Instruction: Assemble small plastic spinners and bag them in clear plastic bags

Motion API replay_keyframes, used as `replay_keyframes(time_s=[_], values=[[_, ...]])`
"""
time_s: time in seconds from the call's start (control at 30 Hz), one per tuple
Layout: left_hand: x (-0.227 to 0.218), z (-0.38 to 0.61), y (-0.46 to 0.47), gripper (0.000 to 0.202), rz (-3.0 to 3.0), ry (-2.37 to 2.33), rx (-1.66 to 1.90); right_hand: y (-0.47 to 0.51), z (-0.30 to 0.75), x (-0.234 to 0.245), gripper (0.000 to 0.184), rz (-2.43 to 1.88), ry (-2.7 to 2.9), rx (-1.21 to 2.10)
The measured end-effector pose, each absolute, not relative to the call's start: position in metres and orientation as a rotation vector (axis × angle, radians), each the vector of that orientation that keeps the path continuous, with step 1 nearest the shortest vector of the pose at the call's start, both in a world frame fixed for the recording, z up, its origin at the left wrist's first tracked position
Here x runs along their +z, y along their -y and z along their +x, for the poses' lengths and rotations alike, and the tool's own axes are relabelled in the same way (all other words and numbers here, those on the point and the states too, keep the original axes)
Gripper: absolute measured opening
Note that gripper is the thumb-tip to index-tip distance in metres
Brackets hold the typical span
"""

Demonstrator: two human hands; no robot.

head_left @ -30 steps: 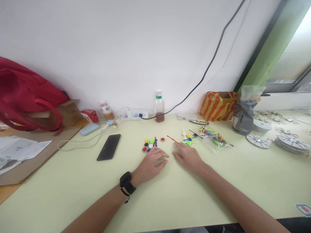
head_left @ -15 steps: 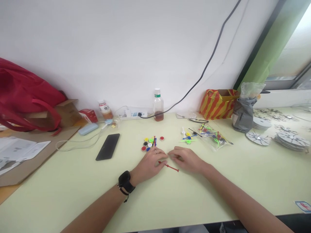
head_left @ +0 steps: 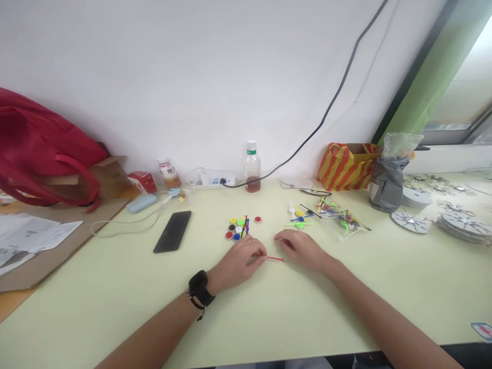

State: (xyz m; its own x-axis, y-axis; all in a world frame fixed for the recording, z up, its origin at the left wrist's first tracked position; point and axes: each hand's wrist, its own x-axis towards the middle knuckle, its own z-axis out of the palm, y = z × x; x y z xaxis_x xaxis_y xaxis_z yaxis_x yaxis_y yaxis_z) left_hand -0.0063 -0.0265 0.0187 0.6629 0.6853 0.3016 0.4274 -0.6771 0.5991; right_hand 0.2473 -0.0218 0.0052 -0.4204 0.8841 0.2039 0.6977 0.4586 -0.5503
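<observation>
My left hand [head_left: 240, 261], with a black watch on its wrist, rests on the pale green table [head_left: 115, 297] and pinches one end of a thin red plastic pointer [head_left: 273, 259]. My right hand [head_left: 303, 250] lies just right of the pointer's other end, fingers curled, with nothing plainly in them. Just beyond my left hand sits a cluster of small coloured round caps [head_left: 240, 227]. More coloured plastic pointers [head_left: 302, 218] lie loose beyond my right hand, beside a clear bag of them [head_left: 342, 220].
A black phone [head_left: 172, 231] lies left of the caps. Along the wall stand a bottle [head_left: 252, 168], a power strip [head_left: 215, 180], a smaller bottle [head_left: 168, 174] and a striped bag [head_left: 346, 166]. White discs [head_left: 411, 221] lie at right, a red bag [head_left: 38, 148] at left.
My right hand drew the red pointer back from near the caps to the space between my hands. My left hand then took hold of its end, and my right hand moved off it.
</observation>
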Motion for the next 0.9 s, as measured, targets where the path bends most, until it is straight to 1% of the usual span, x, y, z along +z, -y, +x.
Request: replay_keyframes(time_s=[0.07, 0.13, 0.2, 0.3, 0.33, 0.43, 0.53, 0.67, 0.8, 0.9], values=[[0.017, -0.007, 0.022, 0.014, 2.336, -0.958, 0.803, 0.020, 0.248, 0.005, 0.020, -1.401, 2.172, 0.503], [0.014, -0.007, 0.018, 0.015, 2.291, -1.048, 0.928, 0.020, 0.248, 0.006, 0.015, -1.437, 2.110, 0.547], [0.011, -0.008, 0.015, 0.014, 2.289, -1.108, 1.068, 0.023, 0.246, 0.009, 0.013, -1.354, 2.079, 0.719], [0.008, -0.008, 0.014, 0.012, 2.308, -1.067, 1.194, 0.032, 0.236, 0.016, 0.015, -1.101, 2.026, 1.056], [0.007, -0.007, 0.014, 0.013, 2.305, -1.025, 1.200, 0.034, 0.233, 0.018, 0.017, -1.024, 1.991, 1.143], [0.007, -0.005, 0.017, 0.018, 2.281, -0.947, 1.183, 0.039, 0.223, 0.020, 0.034, -0.890, 1.852, 1.309], [0.010, -0.003, 0.021, 0.023, 2.267, -0.923, 1.158, 0.039, 0.218, 0.017, 0.037, -0.858, 1.740, 1.373], [0.014, -0.002, 0.023, 0.028, 2.270, -0.863, 1.090, 0.036, 0.219, 0.013, 0.037, -0.877, 1.655, 1.368], [0.015, -0.003, 0.024, 0.036, 2.275, -0.879, 1.073, 0.035, 0.220, 0.015, 0.037, -0.870, 1.611, 1.377], [0.015, -0.004, 0.026, 0.053, 2.255, -0.896, 1.025, 0.034, 0.221, 0.017, 0.040, -0.865, 1.596, 1.387]])
